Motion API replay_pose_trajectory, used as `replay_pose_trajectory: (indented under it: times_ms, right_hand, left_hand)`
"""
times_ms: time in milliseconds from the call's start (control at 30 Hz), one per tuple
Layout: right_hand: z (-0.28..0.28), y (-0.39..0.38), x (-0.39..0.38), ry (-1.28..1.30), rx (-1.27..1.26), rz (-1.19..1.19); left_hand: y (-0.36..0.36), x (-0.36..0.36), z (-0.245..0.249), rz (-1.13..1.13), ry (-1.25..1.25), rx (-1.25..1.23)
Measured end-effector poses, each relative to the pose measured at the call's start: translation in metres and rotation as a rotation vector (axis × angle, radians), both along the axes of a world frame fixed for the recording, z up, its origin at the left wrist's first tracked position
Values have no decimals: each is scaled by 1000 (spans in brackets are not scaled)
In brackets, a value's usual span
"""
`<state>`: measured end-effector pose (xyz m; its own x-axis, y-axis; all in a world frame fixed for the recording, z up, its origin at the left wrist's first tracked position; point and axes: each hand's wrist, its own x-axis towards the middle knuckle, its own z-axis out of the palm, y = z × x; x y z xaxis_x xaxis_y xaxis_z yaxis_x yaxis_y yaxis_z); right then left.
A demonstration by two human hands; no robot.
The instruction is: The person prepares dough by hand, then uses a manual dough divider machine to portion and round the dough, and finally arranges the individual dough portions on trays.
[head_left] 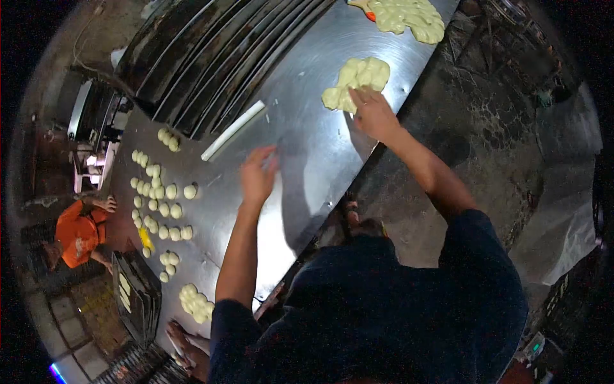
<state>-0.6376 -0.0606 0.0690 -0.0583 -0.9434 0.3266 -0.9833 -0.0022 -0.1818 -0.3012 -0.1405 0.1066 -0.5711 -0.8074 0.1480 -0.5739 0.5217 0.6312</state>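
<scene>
The right grip point(373, 114) is not closed around anything. Its fingers reach out and touch the near edge of a soft, pale lump of dough point(363, 72). This dough lies flat and bumpy on the shiny metal surface point(291, 102), near the long edge on the right.

The left grip point(258, 174) is loose and holds nothing. Its fingers are a bit bent and a bit blurry, and it looks like it is up over the surface, well apart from the dough. The white stick point(233, 130) is the nearest thing to it, lying aslant on the surface.

Past the right grip, at the top, there is a bigger dough lump point(409, 19). A small tool point(366, 9) with some orange on it is right beside that lump. At the top left, a row of big dark trays point(217, 57) leans together.

Lots of little dough balls point(171, 191) sit in rows and bunches on the left part of the surface. Something yellow point(146, 239) is among them. Lower down there is a bumpy bunch of dough point(196, 303), and another person's hand point(185, 345) is just below it. A person in an orange top point(78, 234) is by the far left end, near a stack of dark trays point(136, 294) with pale strips on top.
</scene>
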Motion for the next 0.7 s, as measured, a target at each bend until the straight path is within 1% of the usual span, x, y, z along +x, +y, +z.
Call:
replay_pose_trajectory:
  times_ms: [33,67,100,133,200,233,267,300,333,367,400,467,500,533,600,633,667,700]
  right_hand:
    - [-6,-5,1,-69,96,-18]
    - [-9,-11,6,-136,193,-33]
    - [-6,-16,12,-195,232,-99]
    - [-10,-22,11,-193,232,-102]
    - [-25,-34,9,-261,80,-150]
    - [-34,-44,10,-135,47,-190]
    - [-38,-52,11,-132,45,-192]
    - [-41,-61,12,-74,22,-263]
    - [-42,-65,13,-17,4,-332]
    - [-42,-71,10,-136,2,-376]
    - [-42,-66,10,-134,3,-376]
    - [-38,-58,8,-332,47,-346]
    - [-45,-54,11,-290,-8,-377]
    - [-41,-57,10,-286,-16,-364]
    - [-35,-60,19,-237,91,-436]
    - [-33,-66,16,-276,60,-414]
    - [-29,-75,10,-271,52,-399]
    - [-25,-84,5,-246,147,-400]
  left_hand:
    - [-13,-39,0,-158,-33,-68]
    - [-22,-78,-7,-215,-60,-100]
    - [-29,-113,-16,-269,-89,-126]
    - [-38,-143,-29,-277,-106,-127]
    - [-45,-190,-56,-284,-121,-131]
    - [-46,-209,-68,-242,-113,-162]
    - [-49,-222,-71,-202,-105,-193]
    - [-57,-229,-72,-205,-102,-195]
    - [-61,-232,-71,-174,-71,-49]
    - [-62,-232,-69,-140,-40,99]
    - [-61,-226,-67,-141,-39,100]
    - [-61,-206,-69,-180,-86,76]
    - [-57,-192,-71,-172,-87,-19]
    - [-55,-182,-67,-161,-82,-28]
    - [-48,-158,-60,-136,-110,24]
    - [-50,-150,-59,-115,-131,73]
    - [-52,-143,-54,-100,-125,66]
    - [-53,-137,-50,-98,-114,101]
